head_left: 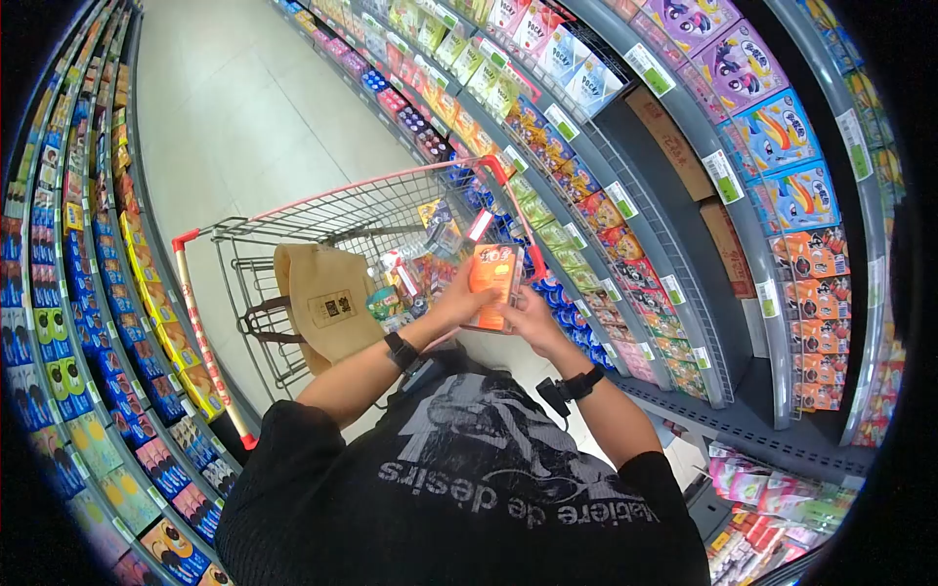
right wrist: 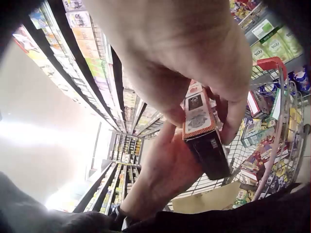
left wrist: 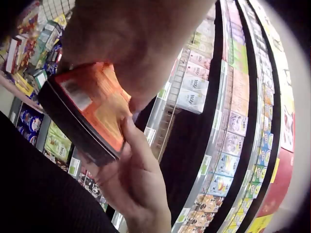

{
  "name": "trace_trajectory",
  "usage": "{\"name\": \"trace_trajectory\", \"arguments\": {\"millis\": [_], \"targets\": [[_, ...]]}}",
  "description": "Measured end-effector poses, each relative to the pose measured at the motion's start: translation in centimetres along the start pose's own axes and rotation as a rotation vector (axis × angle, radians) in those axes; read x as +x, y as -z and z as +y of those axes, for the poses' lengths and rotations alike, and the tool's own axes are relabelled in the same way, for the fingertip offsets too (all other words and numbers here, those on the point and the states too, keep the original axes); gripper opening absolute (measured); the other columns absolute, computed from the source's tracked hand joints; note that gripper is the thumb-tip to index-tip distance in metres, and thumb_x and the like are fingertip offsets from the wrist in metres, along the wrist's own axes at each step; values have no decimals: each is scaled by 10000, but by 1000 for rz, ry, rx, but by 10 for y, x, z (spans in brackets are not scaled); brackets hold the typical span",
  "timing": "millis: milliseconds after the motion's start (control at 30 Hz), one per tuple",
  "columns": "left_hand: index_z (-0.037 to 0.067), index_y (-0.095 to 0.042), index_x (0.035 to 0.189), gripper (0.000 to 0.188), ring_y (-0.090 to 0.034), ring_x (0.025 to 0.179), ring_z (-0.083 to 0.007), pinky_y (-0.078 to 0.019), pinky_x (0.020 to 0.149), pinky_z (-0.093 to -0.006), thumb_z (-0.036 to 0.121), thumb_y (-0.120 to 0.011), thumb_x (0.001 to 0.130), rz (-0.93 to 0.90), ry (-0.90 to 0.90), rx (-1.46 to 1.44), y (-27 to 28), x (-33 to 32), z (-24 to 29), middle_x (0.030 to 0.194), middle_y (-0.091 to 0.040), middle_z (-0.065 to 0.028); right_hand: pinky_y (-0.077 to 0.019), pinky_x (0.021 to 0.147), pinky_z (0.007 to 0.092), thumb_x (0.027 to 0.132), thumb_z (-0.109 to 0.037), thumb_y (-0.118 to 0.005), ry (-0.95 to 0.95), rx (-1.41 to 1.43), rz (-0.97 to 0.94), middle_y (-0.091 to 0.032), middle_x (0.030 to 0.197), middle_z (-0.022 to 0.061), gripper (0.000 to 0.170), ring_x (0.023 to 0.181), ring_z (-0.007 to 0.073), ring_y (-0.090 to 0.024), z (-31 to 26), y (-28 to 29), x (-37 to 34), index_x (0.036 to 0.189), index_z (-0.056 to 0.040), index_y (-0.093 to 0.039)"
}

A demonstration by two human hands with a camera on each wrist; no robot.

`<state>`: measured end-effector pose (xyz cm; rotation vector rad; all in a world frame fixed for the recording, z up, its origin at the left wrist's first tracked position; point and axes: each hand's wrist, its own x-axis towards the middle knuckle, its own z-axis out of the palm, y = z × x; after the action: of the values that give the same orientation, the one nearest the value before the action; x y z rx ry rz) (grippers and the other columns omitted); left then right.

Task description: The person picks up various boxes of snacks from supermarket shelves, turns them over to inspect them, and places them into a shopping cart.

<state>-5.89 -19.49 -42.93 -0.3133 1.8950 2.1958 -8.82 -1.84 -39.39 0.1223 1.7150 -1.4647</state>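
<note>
An orange and dark box (head_left: 496,273) is held between both hands in front of the chest, over the near edge of the cart. The left hand (head_left: 456,301) grips its left side, and the right hand (head_left: 532,320) holds its lower right side with the thumb on the face. In the left wrist view, the right hand's thumb presses the orange face of the box (left wrist: 92,104) near a barcode label, while the left hand (left wrist: 131,39) covers its upper part. The box's narrow side (right wrist: 199,116) and dark end show in the right wrist view, between fingers of both hands.
A shopping cart (head_left: 322,195) with red corners holds a brown paper bag (head_left: 327,303) and several colourful packages (head_left: 430,273). Shelves of snack boxes (head_left: 782,137) curve along the right, and more packed shelves (head_left: 107,293) line the left. Pale floor (head_left: 234,98) lies between.
</note>
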Motion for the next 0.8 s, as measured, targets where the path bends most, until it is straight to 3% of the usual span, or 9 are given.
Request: {"name": "trace_trajectory", "arguments": {"millis": [100,133,233,267,400,433,500,533,800], "targets": [[6,-259,1438,706,-550,1116,-167,-474,938,-326,190,-662,889,-86,76,-249,-4,-2,4,1255,-535,-129,-506,742,277,903,-167,-655,305,-138,-68,-560,1205,76,407,980,101,-586,6,-10,7,1247,-39,-478],[18,-329,1399,628,-568,1056,-158,-493,884,-310,221,-647,898,-99,127,-333,-4,0,0,1203,-546,-92,-490,829,287,910,-165,-646,147,-57,-124,-526,1290,76,513,1037,112,-560,-4,-12,0,1356,-29,-432],[42,-423,1337,530,-595,978,-168,-507,821,-301,287,-616,909,-198,279,-480,14,6,-11,1124,-575,-61,-462,945,315,913,-158,-629,191,-90,-173,-492,1351,107,626,1147,183,-555,-4,-9,-6,1455,-39,-338],[66,-489,1285,475,-610,908,-186,-513,777,-308,347,-583,914,-329,433,-621,30,8,-17,1018,-598,-42,-440,985,329,910,-165,-633,238,-59,-247,-443,1424,115,616,1192,200,-536,5,-4,-1,1446,-22,-364],[76,-500,1300,540,-592,1118,-263,-459,978,-420,444,-539,908,-335,529,-879,39,4,-5,1269,-581,-132,-389,1051,359,894,-141,-640,480,-266,-155,-428,1460,132,505,1271,232,-487,18,3,-3,1341,37,-485],[42,-533,1232,548,-613,1017,-308,-486,918,-438,486,-460,920,-221,548,-870,28,-1,14,1158,-613,-160,-389,1051,359,892,-136,-641,468,-231,-136,-442,1447,132,511,1267,233,-490,19,4,-5,1346,36,-480],[42,-538,1231,586,-604,1025,-294,-488,904,-422,519,-417,914,-269,573,-934,24,7,9,1160,-614,-145,-389,1051,359,888,-125,-644,450,-164,-104,-470,1421,132,523,1260,235,-497,21,7,-7,1354,35,-469],[44,-541,1227,590,-601,1029,-288,-487,901,-418,525,-408,912,-254,560,-944,20,9,11,1154,-615,-137,-413,1027,344,882,-107,-648,441,-43,-81,-512,1372,130,525,1233,223,-518,17,7,-13,1354,36,-464],[67,-560,1197,537,-586,1052,-252,-482,898,-401,499,-428,907,-193,567,-1073,12,34,0,1130,-622,-104,-484,882,305,909,-79,-585,270,26,83,-569,1288,92,396,1108,203,-602,29,51,-63,1295,-13,-523]]}}
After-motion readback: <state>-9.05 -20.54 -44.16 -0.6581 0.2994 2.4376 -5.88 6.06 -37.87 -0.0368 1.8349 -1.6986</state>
